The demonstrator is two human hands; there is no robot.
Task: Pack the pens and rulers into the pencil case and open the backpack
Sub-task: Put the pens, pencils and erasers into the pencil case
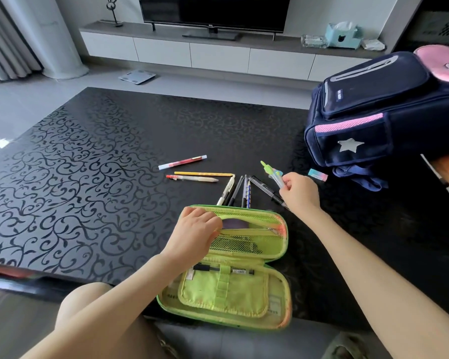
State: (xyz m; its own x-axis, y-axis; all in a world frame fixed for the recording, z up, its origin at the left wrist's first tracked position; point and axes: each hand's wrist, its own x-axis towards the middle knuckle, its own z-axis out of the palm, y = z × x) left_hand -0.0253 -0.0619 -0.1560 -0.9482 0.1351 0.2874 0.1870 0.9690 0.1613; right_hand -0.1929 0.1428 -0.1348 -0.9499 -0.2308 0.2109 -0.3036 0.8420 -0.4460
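— What had the fingers [287,183] of the right hand [300,193] got?
— They were pinched shut on a pastel pen with a green tip [272,171], held above the bench. The left hand [192,230] gripped the upper flap of the case.
— And the rest?
— The glossy black patterned bench [88,164] carried a navy and pink backpack [373,110], zipped, at the far right. The lime-green fabric pencil case [233,294] lay open at the near edge. Loose pens [240,189] lay just beyond it.
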